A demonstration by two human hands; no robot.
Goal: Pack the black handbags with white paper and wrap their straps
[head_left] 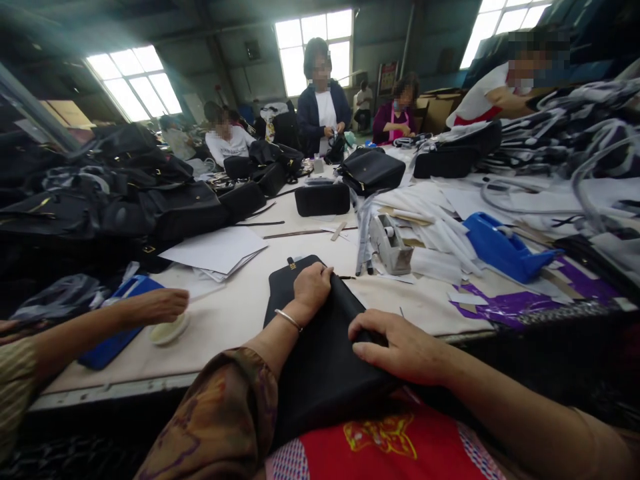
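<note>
A black handbag [325, 360] leans from my lap onto the near edge of the table, its flap side with a small gold clasp pointing away from me. Across its upper part lies my left hand [313, 288], a silver bangle on the wrist, fingers curled over the bag's right edge. My right hand [395, 347] grips the same edge lower down, thumb on the near face and fingers wrapped over the side. Both sets of fingertips are partly hidden. Beyond the bag, a grey tape dispenser [391, 245] stands on the table.
Another person's hand [165, 305] reaches in from the left over a blue case [113, 333] and a round pale dish [170, 329]. White sheets [220, 252] lie beside piled black bags [165, 207]. At right are a blue tape dispenser [505, 247] and purple plastic [500, 303]. Several people work beyond.
</note>
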